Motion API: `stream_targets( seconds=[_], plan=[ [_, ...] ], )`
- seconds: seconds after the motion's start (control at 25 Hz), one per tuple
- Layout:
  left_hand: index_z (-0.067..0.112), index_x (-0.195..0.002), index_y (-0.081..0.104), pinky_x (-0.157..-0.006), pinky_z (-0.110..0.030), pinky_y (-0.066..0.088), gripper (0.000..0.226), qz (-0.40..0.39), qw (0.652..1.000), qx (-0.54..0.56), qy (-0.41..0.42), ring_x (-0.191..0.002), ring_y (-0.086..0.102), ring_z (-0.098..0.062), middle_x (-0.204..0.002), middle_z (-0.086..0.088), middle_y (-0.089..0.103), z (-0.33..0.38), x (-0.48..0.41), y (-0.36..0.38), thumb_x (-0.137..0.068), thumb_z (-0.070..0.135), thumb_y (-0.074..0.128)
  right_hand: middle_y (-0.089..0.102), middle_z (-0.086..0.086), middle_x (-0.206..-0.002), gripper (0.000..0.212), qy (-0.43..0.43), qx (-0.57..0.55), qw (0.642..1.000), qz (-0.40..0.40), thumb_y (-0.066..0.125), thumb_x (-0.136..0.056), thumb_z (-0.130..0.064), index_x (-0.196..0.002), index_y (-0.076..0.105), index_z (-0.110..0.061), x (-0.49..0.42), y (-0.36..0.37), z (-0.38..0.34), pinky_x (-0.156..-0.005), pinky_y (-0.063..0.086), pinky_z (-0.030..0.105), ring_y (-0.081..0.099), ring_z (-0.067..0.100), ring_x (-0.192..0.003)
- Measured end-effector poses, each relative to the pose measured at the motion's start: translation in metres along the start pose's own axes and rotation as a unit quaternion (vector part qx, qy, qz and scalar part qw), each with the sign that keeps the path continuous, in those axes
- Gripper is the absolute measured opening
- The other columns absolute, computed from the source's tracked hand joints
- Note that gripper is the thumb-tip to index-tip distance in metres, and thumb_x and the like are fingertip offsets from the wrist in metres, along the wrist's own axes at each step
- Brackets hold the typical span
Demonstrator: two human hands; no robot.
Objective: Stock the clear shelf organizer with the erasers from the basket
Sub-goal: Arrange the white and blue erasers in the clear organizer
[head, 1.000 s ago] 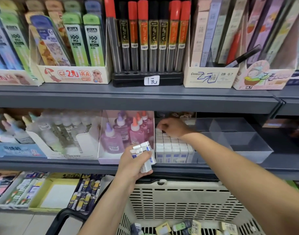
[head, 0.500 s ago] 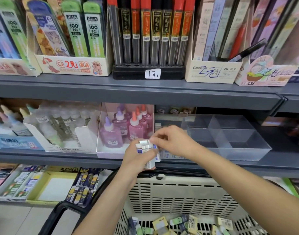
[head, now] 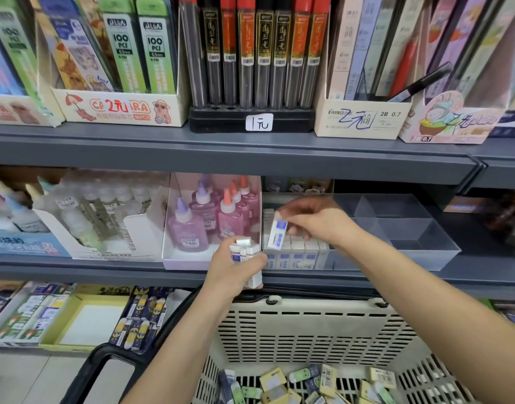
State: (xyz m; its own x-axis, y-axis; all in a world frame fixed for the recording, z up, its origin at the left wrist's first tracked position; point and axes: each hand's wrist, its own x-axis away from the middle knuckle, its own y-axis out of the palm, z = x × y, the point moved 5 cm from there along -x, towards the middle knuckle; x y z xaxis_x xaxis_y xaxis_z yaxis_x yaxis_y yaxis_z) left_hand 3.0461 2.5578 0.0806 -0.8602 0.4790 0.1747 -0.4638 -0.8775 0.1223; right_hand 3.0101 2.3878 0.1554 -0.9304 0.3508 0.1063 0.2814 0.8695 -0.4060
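A clear shelf organizer (head: 425, 252) sits on the middle shelf; its left compartment holds rows of upright white erasers (head: 297, 252), its right compartments show nothing inside. My right hand (head: 317, 220) pinches one white-and-blue eraser (head: 277, 234) just above those rows. My left hand (head: 236, 269) grips a small stack of white erasers (head: 247, 252) in front of the shelf edge. Below, a cream basket (head: 308, 330) holds several loose erasers (head: 306, 383) in yellow, green and blue sleeves.
Pink and purple glue bottles (head: 209, 217) stand in a box just left of the organizer, clear glue bottles (head: 84, 211) further left. Lead tubes (head: 250, 53) and refill boxes fill the upper shelf. The basket's black handle (head: 98, 368) hangs at lower left.
My right hand came back from the organizer to the stack in my left hand, took one eraser, and now carries it over the filled rows. The left hand stayed almost still.
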Motion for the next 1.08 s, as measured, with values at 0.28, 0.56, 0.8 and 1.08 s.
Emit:
stream_targets(
  seconds=[0.28,0.56,0.8,1.08],
  plan=[
    [0.035,-0.094,0.055,-0.065,-0.037,0.059,0.035,0.008,0.998,-0.055,0.039,-0.063,0.062,-0.002,-0.074,0.012,0.064,-0.004,0.000,-0.001,-0.074,0.015,0.075,0.065,0.008,-0.114,0.029,-0.058,0.091,0.989,0.103,0.057,-0.090,-0.037,-0.106,0.061,-0.013,-0.059,-0.014,-0.006,-0.099,0.044,0.039,0.061,0.024,-0.105],
    [0.036,-0.093,0.055,-0.073,-0.041,0.056,0.036,0.011,0.997,-0.058,0.045,-0.067,0.061,-0.003,-0.071,0.017,0.065,-0.005,-0.002,-0.001,-0.066,0.024,0.077,0.060,0.002,-0.125,0.029,-0.001,0.250,0.968,-0.038,0.045,-0.097,-0.031,-0.117,0.062,-0.020,-0.087,0.019,0.022,-0.091,0.035,0.024,0.053,0.019,-0.115],
    [0.035,-0.095,0.056,-0.075,-0.051,0.056,0.041,0.007,0.999,-0.024,0.024,-0.080,0.067,-0.019,-0.081,0.004,0.069,-0.006,-0.003,-0.003,-0.062,0.027,0.079,0.063,0.003,-0.117,0.027,-0.054,0.281,0.957,0.046,0.041,-0.097,-0.030,-0.115,0.059,-0.022,-0.061,0.005,0.006,-0.081,0.037,0.024,0.057,0.022,-0.107],
    [0.023,-0.095,0.056,-0.061,-0.031,0.055,0.043,-0.004,0.998,-0.050,0.048,-0.073,0.063,-0.012,-0.081,0.001,0.066,-0.001,-0.003,0.001,-0.063,0.019,0.084,0.063,-0.016,-0.060,0.011,-0.106,0.155,0.980,-0.060,0.065,-0.082,-0.040,-0.077,0.064,-0.031,0.028,0.039,-0.006,-0.049,0.038,0.005,0.056,-0.008,-0.049]
  ],
)
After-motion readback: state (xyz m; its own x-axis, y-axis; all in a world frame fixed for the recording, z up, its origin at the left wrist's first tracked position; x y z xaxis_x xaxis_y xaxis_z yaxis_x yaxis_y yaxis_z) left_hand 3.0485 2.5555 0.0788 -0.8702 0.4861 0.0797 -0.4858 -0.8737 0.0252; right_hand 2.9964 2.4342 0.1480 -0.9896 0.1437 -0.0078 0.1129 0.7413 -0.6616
